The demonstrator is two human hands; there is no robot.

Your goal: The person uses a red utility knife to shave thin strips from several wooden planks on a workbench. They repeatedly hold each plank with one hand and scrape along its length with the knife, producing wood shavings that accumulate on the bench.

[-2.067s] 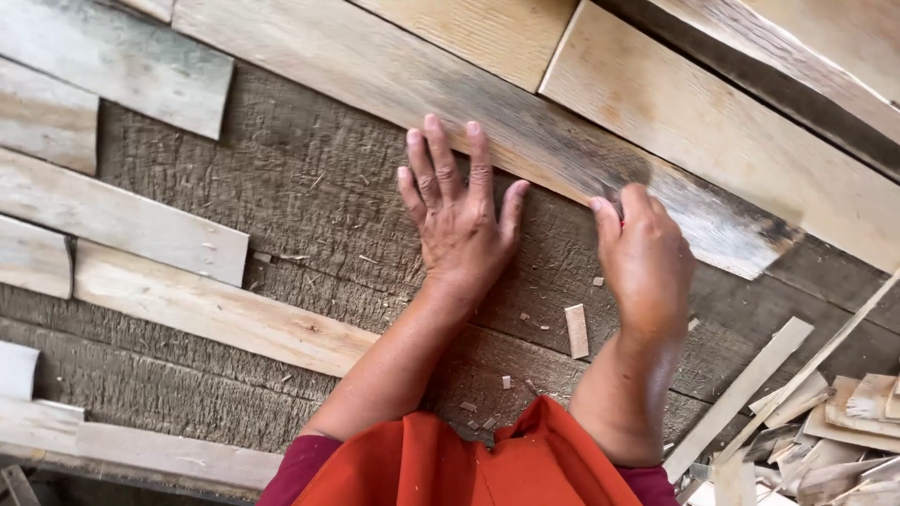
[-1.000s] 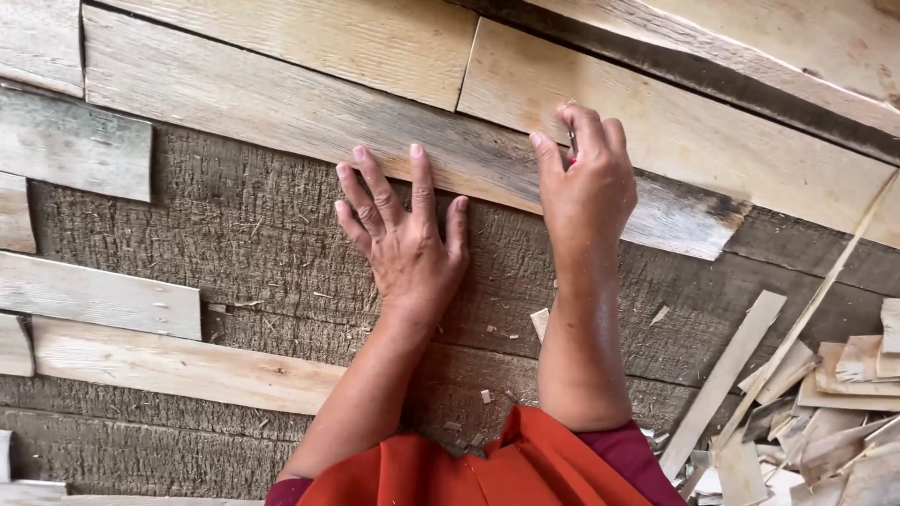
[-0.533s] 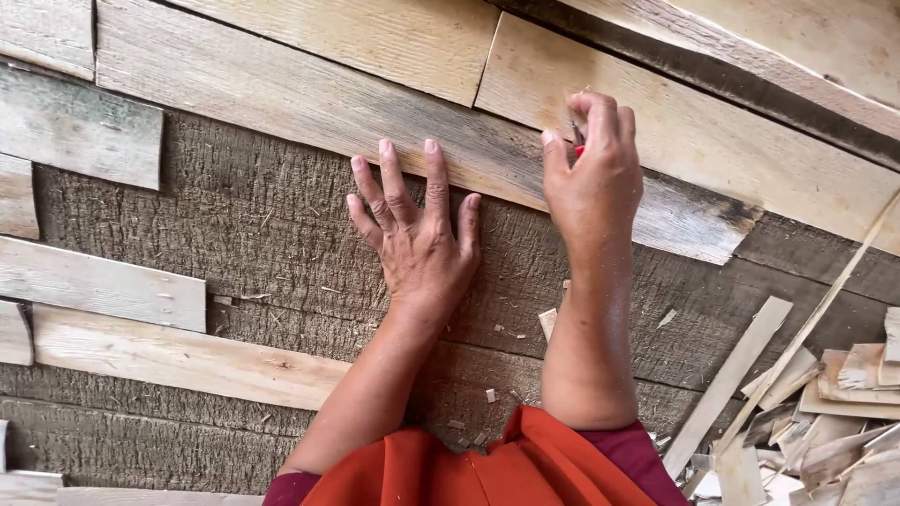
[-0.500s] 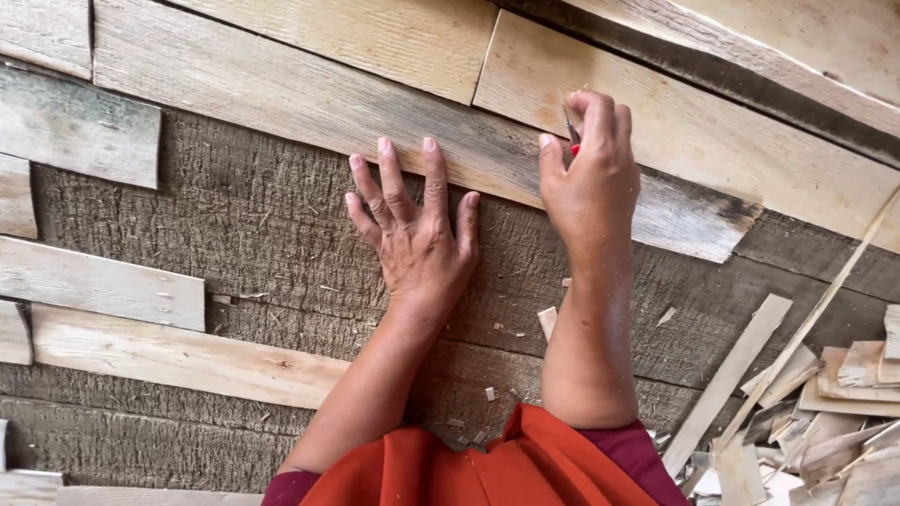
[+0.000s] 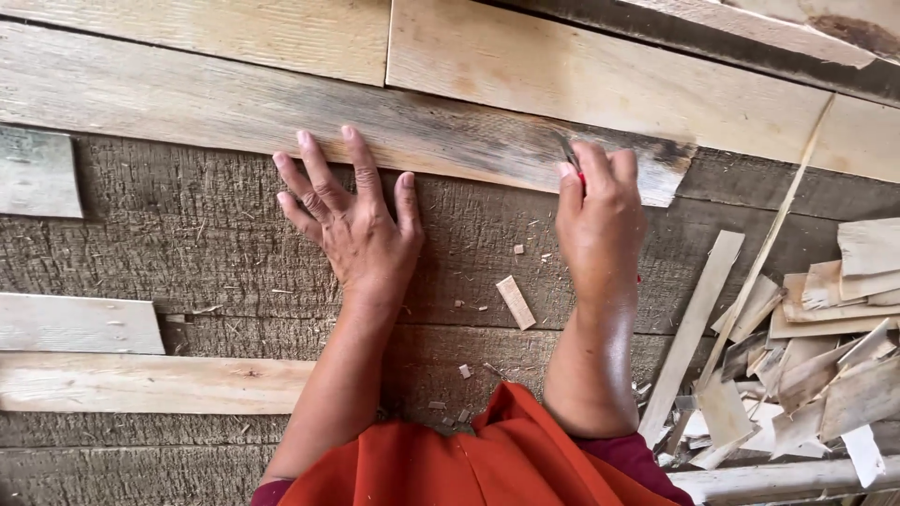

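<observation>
My left hand [image 5: 361, 234] lies flat with spread fingers on a dark, rough wooden surface [image 5: 187, 244]. Its fingertips touch the lower edge of a long weathered plank [image 5: 187, 103]. My right hand [image 5: 600, 225] is closed around a small tool with a red handle and a thin metal blade [image 5: 569, 152]. The blade tip rests against the plank's lower edge near its dark right end [image 5: 656, 164]. Most of the handle is hidden inside the fist.
Pale planks [image 5: 600, 75] lie above the weathered one, and others lie at the left [image 5: 141, 384]. A heap of wood offcuts [image 5: 825, 356] and a thin strip [image 5: 694, 328] sit at the right. A small chip [image 5: 516, 302] lies between my forearms.
My right hand has gone up from the dark surface to the plank's lower edge, with the tool against it. My left hand stays flat, its fingertips now at the plank.
</observation>
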